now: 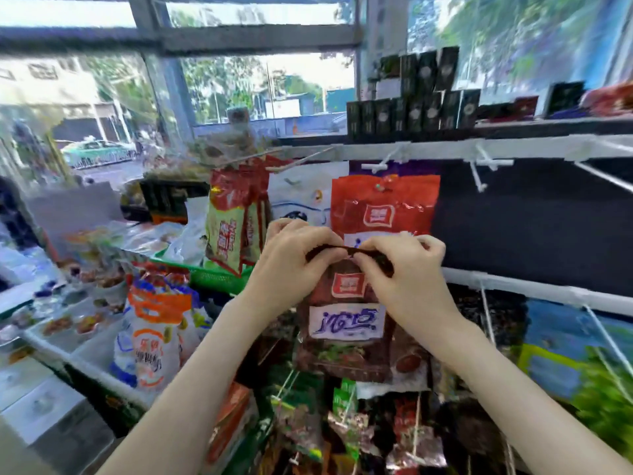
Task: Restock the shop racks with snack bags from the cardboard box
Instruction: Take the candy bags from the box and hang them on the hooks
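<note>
- Two hands on one snack bag (342,337). The step in hand, as I judge it, is hanging that bag on a peg of the shop rack (445,150).
- To do it well: keep the top strip flat and taut between both pinches and find the hang hole, which is hidden under the fingers here. Line the hole up with the peg tip, then slide the bag straight back without crumpling the header.
- Likely target is the peg (383,165) carrying the hung red bag (385,207) of the same brand just behind. Empty pegs (479,171) stand to the right as an alternative. Cannot tell which is meant.
- Label should face out, matching the bag behind.
- Left hand (291,265): fingers curled, thumb and fingers pinching the bag's upper edge at its left end.
- Right hand (407,269): likewise curled, pinching the same edge at its right end. The strip looks bunched between the two pinches.
- Bag hangs below both hands, in front of the rack, its top overlapping the lower part of the hung red bag. Whether they touch cannot be told.
- Cardboard box not in view.
</note>
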`<action>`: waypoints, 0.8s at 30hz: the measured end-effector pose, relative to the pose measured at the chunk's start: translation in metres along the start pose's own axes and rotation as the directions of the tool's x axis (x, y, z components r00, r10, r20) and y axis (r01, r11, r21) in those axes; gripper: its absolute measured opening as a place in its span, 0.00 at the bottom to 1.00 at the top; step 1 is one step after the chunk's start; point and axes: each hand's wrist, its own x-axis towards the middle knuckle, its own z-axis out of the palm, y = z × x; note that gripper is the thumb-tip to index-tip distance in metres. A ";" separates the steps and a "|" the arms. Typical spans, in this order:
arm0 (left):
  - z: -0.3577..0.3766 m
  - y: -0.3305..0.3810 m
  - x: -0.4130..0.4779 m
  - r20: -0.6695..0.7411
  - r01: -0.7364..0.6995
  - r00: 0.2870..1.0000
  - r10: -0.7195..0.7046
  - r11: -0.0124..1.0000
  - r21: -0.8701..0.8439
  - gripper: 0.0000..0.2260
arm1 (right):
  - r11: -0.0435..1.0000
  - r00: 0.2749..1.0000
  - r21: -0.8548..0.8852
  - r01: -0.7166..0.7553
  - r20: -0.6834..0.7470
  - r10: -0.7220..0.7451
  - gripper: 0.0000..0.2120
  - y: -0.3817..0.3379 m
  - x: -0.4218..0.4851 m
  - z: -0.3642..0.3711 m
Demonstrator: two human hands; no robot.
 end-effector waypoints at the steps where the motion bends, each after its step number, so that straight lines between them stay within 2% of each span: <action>1: -0.001 -0.001 0.009 -0.008 -0.011 1.000 0.011 1.000 -0.021 0.09 | 1.000 0.999 -0.004 -0.007 -0.037 0.007 0.03 0.001 0.008 -0.003; 3: -0.002 -0.002 0.027 -0.033 0.001 0.999 -0.003 0.997 -0.083 0.06 | 0.999 0.996 -0.016 -0.031 -0.082 0.030 0.03 0.004 0.023 -0.010; 6: 0.002 -0.003 0.052 -0.051 0.040 0.997 -0.050 0.984 -0.175 0.02 | 0.994 0.992 -0.017 -0.104 -0.069 0.103 0.03 0.013 0.046 -0.017; 11: 0.020 -0.009 0.080 -0.012 0.097 0.995 -0.103 0.968 -0.231 0.03 | 0.977 0.978 0.057 -0.203 -0.042 0.206 0.04 0.025 0.070 -0.019; 20: 0.040 -0.030 0.096 -0.033 0.119 0.992 -0.126 0.981 -0.154 0.04 | 0.936 0.940 0.095 -0.340 0.052 0.336 0.05 0.034 0.089 -0.004; 24: 0.053 -0.035 0.094 -0.113 0.081 0.990 -0.088 0.994 -0.068 0.04 | 0.935 0.939 0.087 -0.343 0.014 0.343 0.04 0.039 0.088 0.006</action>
